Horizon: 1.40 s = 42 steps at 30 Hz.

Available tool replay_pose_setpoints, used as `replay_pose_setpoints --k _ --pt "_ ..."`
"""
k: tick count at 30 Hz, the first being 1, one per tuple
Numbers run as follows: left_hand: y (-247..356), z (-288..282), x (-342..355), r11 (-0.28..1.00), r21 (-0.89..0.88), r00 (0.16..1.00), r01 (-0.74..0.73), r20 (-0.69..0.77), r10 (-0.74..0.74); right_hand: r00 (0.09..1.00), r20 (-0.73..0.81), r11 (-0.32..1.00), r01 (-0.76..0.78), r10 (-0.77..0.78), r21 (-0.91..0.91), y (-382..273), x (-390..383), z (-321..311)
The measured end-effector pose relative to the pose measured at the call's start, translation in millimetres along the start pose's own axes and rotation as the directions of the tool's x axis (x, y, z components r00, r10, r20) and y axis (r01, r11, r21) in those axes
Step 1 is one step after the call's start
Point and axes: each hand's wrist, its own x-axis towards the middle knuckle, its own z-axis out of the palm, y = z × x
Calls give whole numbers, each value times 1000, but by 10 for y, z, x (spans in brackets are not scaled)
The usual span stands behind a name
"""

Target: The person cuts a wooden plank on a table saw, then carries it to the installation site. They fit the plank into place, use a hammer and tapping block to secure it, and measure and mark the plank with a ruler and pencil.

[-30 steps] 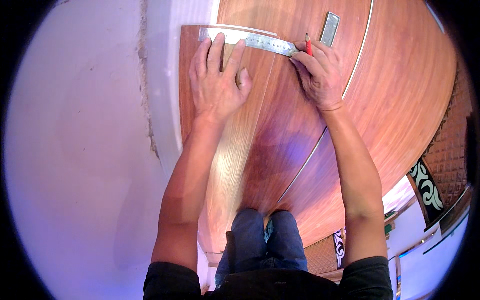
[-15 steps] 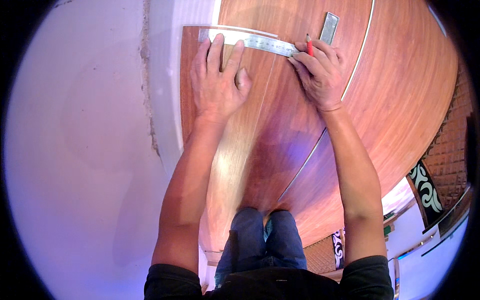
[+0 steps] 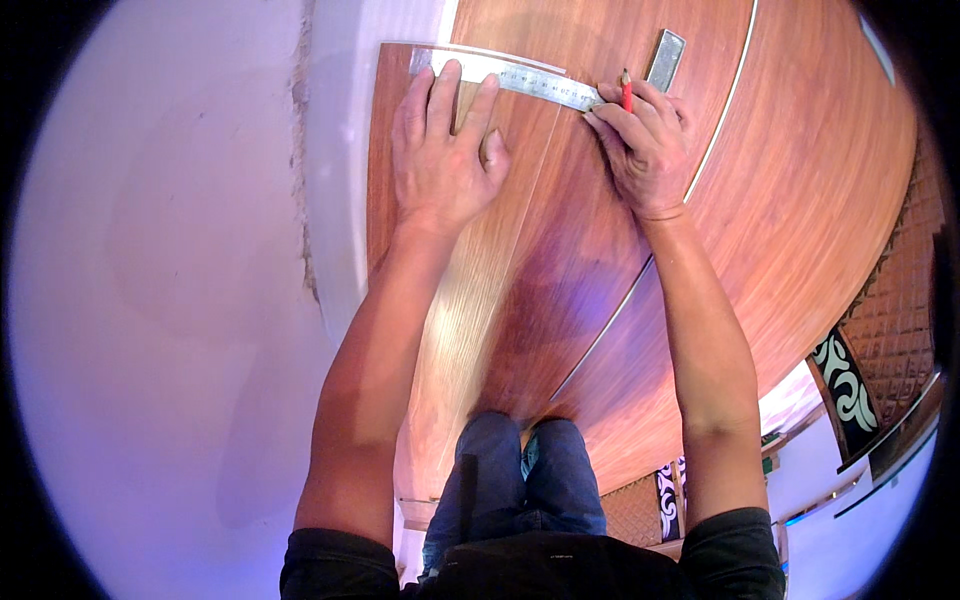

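A steel try square lies across a wood-look plank (image 3: 384,130), its thin marked blade (image 3: 540,85) running left to right near the plank's far end. My left hand (image 3: 447,165) rests palm down with fingers spread, the fingertips pressing on the blade's left part. At the blade's right end my right hand (image 3: 645,150) is closed around the corner of the square. The square's metal stock (image 3: 666,60) sticks out beyond it. A red pencil (image 3: 627,92) stands point up between the right fingers. My palm hides the corner and the pencil's lower end.
Reddish wood-look flooring (image 3: 800,150) spreads to the right, crossed by a pale strip (image 3: 725,115). On the left is a pale wall (image 3: 160,250) with a rough crack along its edge. My knees (image 3: 565,460) are at the bottom; patterned black-and-white panels (image 3: 847,390) lie lower right.
The view has shifted slightly. Both hands, the try square and the pencil keep nearly the same places on the plank.
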Motion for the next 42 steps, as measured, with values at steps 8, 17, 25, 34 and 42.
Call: replay_pose_setpoints --k 8,17,25,34,42 --pt "2 22 5 1000 16 1000 -2 -18 2 999 -21 1000 24 -24 -15 9 7 17" --pt "6 5 16 1000 20 1000 16 7 -17 1000 16 1000 13 -13 -18 -9 26 -16" --pt "-21 -29 -9 994 -78 997 72 14 -71 999 45 1000 -2 1 15 -112 51 -54" --pt "-22 -87 -59 988 -83 991 127 42 -123 889 453 787 -329 71 522 -856 1235 -33" --pt "-9 -39 -39 985 -112 992 128 13 -128 705 708 726 -473 -28 499 -800 1697 757"
